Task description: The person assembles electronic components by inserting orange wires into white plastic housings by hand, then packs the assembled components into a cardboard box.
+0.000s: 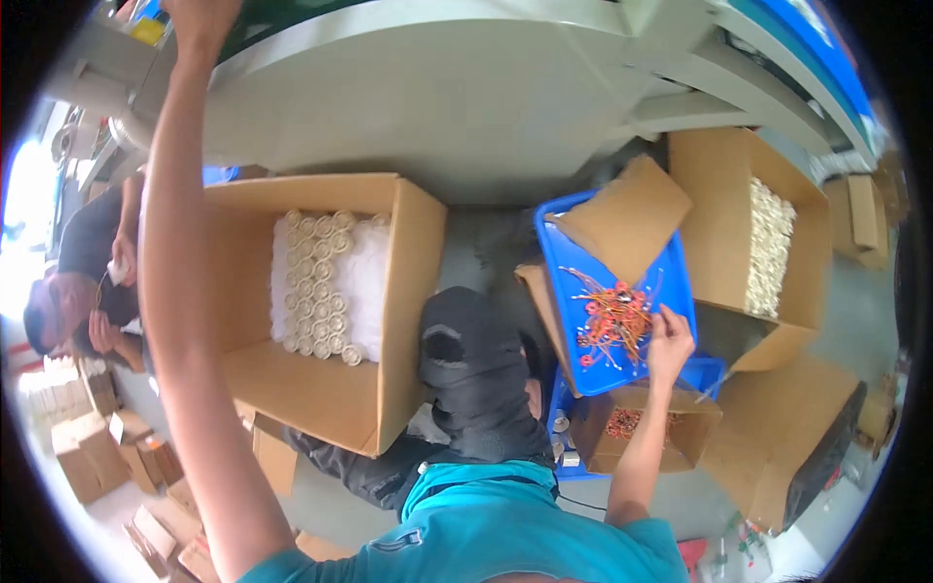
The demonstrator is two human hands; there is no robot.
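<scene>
Wires sit loose in the blue plastic tray: thin, orange-red, tangled, so imo plenty left. R hand is at the pile's edge, fingers bunched, can't tell if gripping. L hand's cut off up top, fingers unclear. Cardboard box: ridged cream rounds in rows, approx part-filled, w/ white liner showing.

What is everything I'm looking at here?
Trays: at least two, blue, right side
Wires: many, orange, in upper tray
Cardboard piece: one, brown, over upper tray
Large carton: one, brown, left
Round parts: many, cream, large carton
Right carton: one, brown, right
Small pieces: many, cream, right carton
Small carton: one, brown, below upper tray
Background cartons: several, brown, lower left
Machine frame: one, grey, top
Coworker: one, dark top, left edge
Left hand: one, bare, top edge
Right hand: one, bare, at wires
</scene>
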